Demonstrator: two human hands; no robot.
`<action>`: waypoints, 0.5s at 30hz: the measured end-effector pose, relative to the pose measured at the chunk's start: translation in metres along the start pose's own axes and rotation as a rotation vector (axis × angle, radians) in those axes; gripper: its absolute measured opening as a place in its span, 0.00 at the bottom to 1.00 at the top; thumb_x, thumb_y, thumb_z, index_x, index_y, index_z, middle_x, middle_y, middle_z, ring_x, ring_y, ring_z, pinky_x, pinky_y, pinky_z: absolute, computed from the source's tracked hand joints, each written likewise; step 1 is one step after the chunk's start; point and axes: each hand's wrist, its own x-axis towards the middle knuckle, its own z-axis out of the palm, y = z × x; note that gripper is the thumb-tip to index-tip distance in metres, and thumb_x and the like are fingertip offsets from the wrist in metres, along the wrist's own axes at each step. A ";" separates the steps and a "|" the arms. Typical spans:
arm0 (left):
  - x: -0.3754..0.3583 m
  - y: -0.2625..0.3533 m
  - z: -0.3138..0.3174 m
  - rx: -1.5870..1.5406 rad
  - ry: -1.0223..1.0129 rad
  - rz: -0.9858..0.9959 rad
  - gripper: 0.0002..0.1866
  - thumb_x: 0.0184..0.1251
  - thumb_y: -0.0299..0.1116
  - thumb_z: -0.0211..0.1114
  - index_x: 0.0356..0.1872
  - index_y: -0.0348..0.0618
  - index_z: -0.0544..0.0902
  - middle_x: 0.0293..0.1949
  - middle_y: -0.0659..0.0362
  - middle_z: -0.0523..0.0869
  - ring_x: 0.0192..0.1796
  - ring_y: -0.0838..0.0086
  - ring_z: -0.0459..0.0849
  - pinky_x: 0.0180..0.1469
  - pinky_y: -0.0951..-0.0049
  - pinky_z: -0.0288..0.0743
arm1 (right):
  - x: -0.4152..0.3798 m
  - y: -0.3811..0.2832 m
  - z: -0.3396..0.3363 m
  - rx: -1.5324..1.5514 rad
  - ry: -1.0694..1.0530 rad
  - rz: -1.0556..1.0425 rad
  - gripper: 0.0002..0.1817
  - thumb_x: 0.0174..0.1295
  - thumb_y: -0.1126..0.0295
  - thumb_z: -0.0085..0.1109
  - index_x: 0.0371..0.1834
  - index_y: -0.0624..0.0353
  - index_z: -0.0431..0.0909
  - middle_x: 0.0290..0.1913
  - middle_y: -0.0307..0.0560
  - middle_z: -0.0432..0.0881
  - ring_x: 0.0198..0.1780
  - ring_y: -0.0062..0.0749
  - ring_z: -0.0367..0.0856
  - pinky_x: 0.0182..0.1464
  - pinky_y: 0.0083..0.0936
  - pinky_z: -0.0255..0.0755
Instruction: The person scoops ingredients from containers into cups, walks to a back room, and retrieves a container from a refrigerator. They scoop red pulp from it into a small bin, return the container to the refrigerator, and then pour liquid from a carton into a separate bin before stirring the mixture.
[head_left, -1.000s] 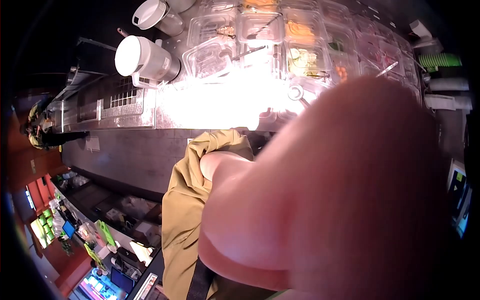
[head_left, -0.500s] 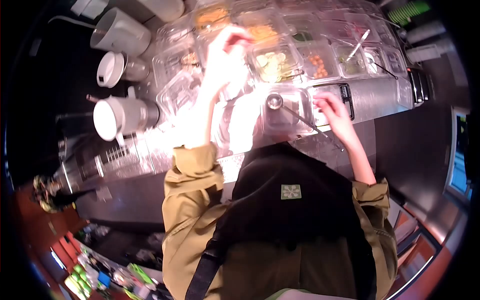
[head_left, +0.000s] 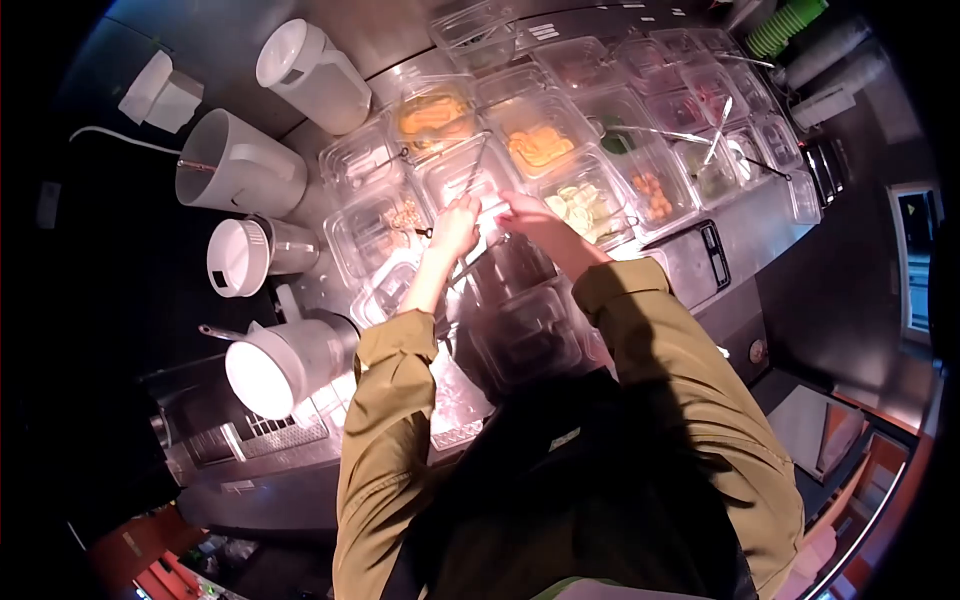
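Note:
My left hand [head_left: 459,228] is at the near left edge of a clear plastic container [head_left: 432,184], its fingers closed on the rim. My right hand [head_left: 527,218] is at the near right corner of the same container, fingers curled at its edge. Glare washes out part of the container's inside, and a thin dark handle [head_left: 481,158] sticks up from it. To the right lies a container of pale round slices [head_left: 577,208]; behind it is one with orange pieces [head_left: 540,148]. A lidded clear container [head_left: 530,335] sits close to my apron.
White pitchers [head_left: 268,372] stand along the left side. More clear food containers [head_left: 655,195] fill the counter at right, some with utensils across them. A dark-framed scale [head_left: 716,254] lies at the front right, and green stacked cups [head_left: 787,27] are at the far right.
My right hand has moved left across to join my left hand at the container. The ladle at the front is no longer there. The view has shifted, showing more of the back.

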 end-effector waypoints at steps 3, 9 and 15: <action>-0.010 0.003 -0.025 -0.299 0.205 -0.105 0.13 0.50 0.28 0.61 0.39 0.39 0.74 0.39 0.49 0.77 0.47 0.55 0.76 0.48 0.59 0.71 | -0.007 -0.014 0.024 0.453 0.088 0.213 0.10 0.60 0.65 0.55 0.39 0.57 0.71 0.36 0.45 0.75 0.38 0.31 0.74 0.42 0.30 0.73; -0.072 0.030 -0.066 -0.519 0.463 -0.312 0.09 0.59 0.27 0.57 0.41 0.38 0.75 0.40 0.50 0.78 0.45 0.59 0.77 0.50 0.65 0.69 | -0.014 -0.024 0.031 0.390 0.179 0.142 0.05 0.61 0.70 0.53 0.36 0.60 0.74 0.32 0.45 0.76 0.35 0.32 0.76 0.42 0.31 0.73; -0.131 0.049 -0.067 -0.472 0.632 -0.338 0.09 0.60 0.22 0.57 0.42 0.37 0.75 0.41 0.51 0.77 0.44 0.63 0.76 0.49 0.68 0.70 | -0.050 -0.049 0.015 0.431 -0.158 -0.015 0.08 0.61 0.69 0.54 0.40 0.60 0.74 0.35 0.41 0.76 0.40 0.29 0.77 0.45 0.26 0.74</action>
